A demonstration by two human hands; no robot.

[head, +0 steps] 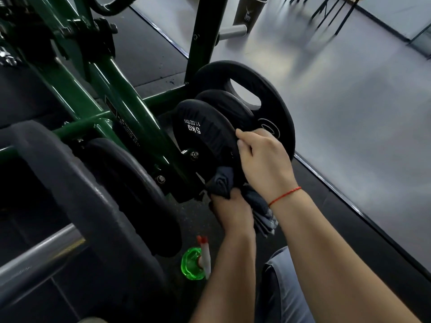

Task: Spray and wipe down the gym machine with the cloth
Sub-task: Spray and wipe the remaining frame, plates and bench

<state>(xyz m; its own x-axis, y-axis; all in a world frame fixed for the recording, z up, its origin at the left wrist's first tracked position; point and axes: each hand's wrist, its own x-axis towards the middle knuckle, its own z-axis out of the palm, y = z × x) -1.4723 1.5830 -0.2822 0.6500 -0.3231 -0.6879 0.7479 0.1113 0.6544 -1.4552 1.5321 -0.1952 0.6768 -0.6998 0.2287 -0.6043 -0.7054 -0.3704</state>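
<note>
Cloth (222,181) is bunched against the lower edge of the 5 kg plate (203,134), with the left hand (233,209) curled tight round it. Right hand (263,159) grips the plate's rim. Bottle (198,262) stands just below. Open floor (349,113) lies to the right.

The left hand (233,212) grips a bunched grey cloth (221,183) against the lower edge of the 5 kg plate (203,127). Just above it, the right hand (263,159) curls its fingers over that plate's rim. Below the left hand, a green spray bottle (193,264) sits on the floor (191,224).
</note>
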